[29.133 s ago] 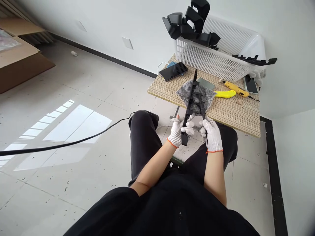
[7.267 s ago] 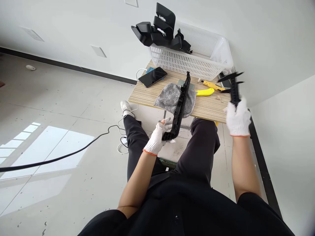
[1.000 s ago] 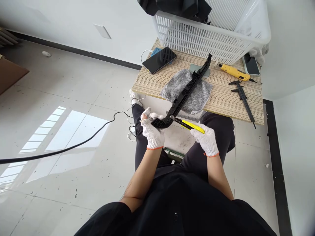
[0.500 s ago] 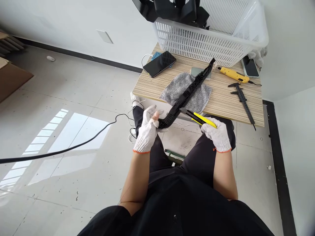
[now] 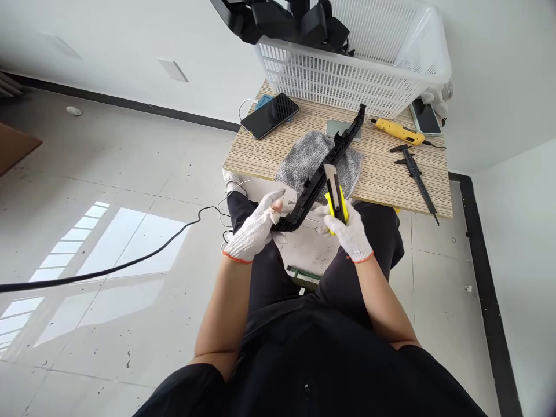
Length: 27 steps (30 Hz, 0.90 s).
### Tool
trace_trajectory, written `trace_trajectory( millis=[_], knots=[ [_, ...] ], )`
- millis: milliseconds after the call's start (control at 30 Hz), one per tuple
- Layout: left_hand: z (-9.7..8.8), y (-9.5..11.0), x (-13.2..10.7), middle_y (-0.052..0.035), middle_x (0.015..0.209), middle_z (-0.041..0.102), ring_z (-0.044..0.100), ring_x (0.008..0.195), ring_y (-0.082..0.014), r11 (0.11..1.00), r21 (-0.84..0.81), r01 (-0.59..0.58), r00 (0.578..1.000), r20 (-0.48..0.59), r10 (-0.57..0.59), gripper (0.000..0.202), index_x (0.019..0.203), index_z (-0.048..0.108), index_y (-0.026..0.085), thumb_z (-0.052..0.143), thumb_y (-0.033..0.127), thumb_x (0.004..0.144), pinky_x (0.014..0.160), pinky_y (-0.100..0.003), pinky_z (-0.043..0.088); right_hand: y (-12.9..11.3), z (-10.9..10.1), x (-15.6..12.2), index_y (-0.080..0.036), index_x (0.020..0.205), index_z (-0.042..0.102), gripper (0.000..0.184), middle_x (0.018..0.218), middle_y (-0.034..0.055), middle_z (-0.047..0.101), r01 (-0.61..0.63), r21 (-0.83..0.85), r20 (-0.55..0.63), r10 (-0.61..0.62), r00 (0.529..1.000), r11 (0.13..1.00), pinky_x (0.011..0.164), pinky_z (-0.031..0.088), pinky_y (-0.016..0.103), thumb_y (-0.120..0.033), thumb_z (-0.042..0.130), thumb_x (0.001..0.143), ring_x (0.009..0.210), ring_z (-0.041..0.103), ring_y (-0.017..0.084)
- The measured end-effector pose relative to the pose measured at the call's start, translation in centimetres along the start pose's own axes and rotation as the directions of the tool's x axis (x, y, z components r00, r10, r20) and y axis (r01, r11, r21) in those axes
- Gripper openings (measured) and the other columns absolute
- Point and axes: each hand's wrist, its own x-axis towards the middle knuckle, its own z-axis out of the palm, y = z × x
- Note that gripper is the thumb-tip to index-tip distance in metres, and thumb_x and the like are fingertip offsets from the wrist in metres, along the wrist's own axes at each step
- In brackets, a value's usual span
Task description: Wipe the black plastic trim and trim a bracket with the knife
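A long black plastic trim piece [image 5: 307, 196] slants from my lap across a grey cloth [image 5: 299, 161] on the table. Its near, curved end is held by my left hand [image 5: 257, 227], in a white knit glove with a bare thumb tip. My right hand [image 5: 350, 230], gloved too, grips a yellow and black utility knife [image 5: 336, 198]. The knife's blade points up and away from me, close beside or over the trim piece; whether it touches cannot be told.
On the wood-grain table [image 5: 391, 191] lie a dark phone [image 5: 270, 116], a yellow corded tool [image 5: 398, 131], a caliper [image 5: 417, 178] and another phone [image 5: 425, 117]. A white basket [image 5: 330, 72] with black parts [image 5: 286, 23] stands at the back. A black cable [image 5: 130, 263] crosses on the left.
My right hand has moved left toward the trim piece and turned the utility knife from slanting left to nearly upright in view. The trim piece has rolled slightly in my left hand.
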Motion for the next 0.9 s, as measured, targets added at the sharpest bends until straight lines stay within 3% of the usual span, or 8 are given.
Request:
trace_trajectory(
  millis=[100,167,333,467,633,700,767,900],
  knots=[
    [0.6,-0.8,-0.2,-0.0087,0.081,0.065,0.053,0.042,-0.0116,0.999,-0.042,-0.008,1.0,-0.016,0.007,0.054,0.13,0.067,0.02,0.078,0.047,0.086,0.032,-0.021,0.038,-0.3,0.6,0.8,-0.023,0.102,0.062,0.029,0.103,0.0038,0.075,0.082,-0.125,0.071,-0.074,0.995,0.989,0.06,0.054,0.027,-0.044,0.069,0.083,0.065,0.064,0.012],
    [0.8,-1.1,-0.1,-0.0049,0.074,0.061,0.057,0.051,-0.0134,0.997,-0.051,-0.056,0.997,-0.052,0.054,0.043,0.122,0.071,0.019,0.08,0.037,0.084,0.04,-0.02,0.045,-0.7,0.5,1.2,-0.024,0.104,0.064,0.028,0.099,0.0026,0.075,0.128,-0.223,0.03,-0.125,0.992,0.966,0.065,0.056,0.028,-0.045,0.067,0.086,0.066,0.066,0.013],
    [0.8,-1.7,0.6,-0.0003,0.069,0.059,0.064,0.071,-0.0146,0.987,0.02,-0.159,0.977,-0.138,0.16,0.031,0.115,0.072,0.018,0.074,0.018,0.083,0.067,-0.02,0.054,-1.2,0.1,1.3,-0.026,0.109,0.066,0.03,0.09,0.0008,0.074,0.098,-0.376,0.062,-0.081,0.995,0.921,0.067,0.056,0.029,-0.044,0.068,0.085,0.068,0.068,0.016],
    [0.9,-1.9,0.6,-0.001,0.076,0.064,0.064,0.073,-0.0141,0.982,0.024,-0.188,0.97,-0.154,0.189,0.036,0.117,0.072,0.019,0.07,0.011,0.082,0.068,-0.021,0.053,-1.1,0.0,1.3,-0.026,0.109,0.066,0.028,0.086,-0.0004,0.073,0.089,-0.439,-0.001,-0.1,0.995,0.894,0.067,0.055,0.029,-0.043,0.068,0.086,0.066,0.066,0.016],
    [1.3,-1.5,0.0,-0.0005,0.069,0.058,0.058,0.06,-0.0119,0.988,-0.044,-0.148,0.977,-0.162,0.139,0.026,0.112,0.074,0.018,0.073,0.022,0.087,0.053,-0.017,0.049,-0.6,0.0,1.3,-0.027,0.111,0.066,0.033,0.081,-0.0015,0.072,0.107,-0.503,0.079,-0.077,0.994,0.858,0.065,0.054,0.03,-0.045,0.07,0.084,0.066,0.067,0.017],
    [1.4,-1.4,-0.1,-0.0004,0.069,0.057,0.057,0.058,-0.0115,0.987,-0.071,-0.142,0.977,-0.171,0.128,0.027,0.112,0.074,0.018,0.074,0.024,0.086,0.05,-0.017,0.048,-0.5,0.0,1.4,-0.027,0.117,0.064,0.036,0.083,-0.0012,0.072,0.089,-0.49,0.029,-0.086,0.996,0.867,0.066,0.055,0.03,-0.047,0.067,0.087,0.067,0.069,0.018],
    [1.4,-1.5,0.0,-0.0004,0.069,0.057,0.058,0.059,-0.0125,0.985,-0.065,-0.161,0.974,-0.171,0.148,0.028,0.113,0.074,0.018,0.074,0.027,0.086,0.05,-0.018,0.049,-0.5,0.0,1.5,-0.026,0.121,0.062,0.038,0.084,-0.0011,0.072,0.081,-0.479,-0.019,-0.103,0.994,0.874,0.067,0.055,0.03,-0.048,0.063,0.09,0.067,0.069,0.017],
    [1.1,-1.9,0.4,-0.0008,0.069,0.057,0.059,0.067,-0.0159,0.972,0.073,-0.223,0.951,-0.202,0.233,0.028,0.108,0.076,0.019,0.072,0.038,0.088,0.058,-0.023,0.052,-0.5,-0.1,1.6,-0.028,0.117,0.066,0.038,0.083,-0.002,0.072,0.12,-0.557,0.084,-0.088,0.993,0.822,0.069,0.056,0.031,-0.047,0.071,0.084,0.07,0.07,0.018]
  ],
)
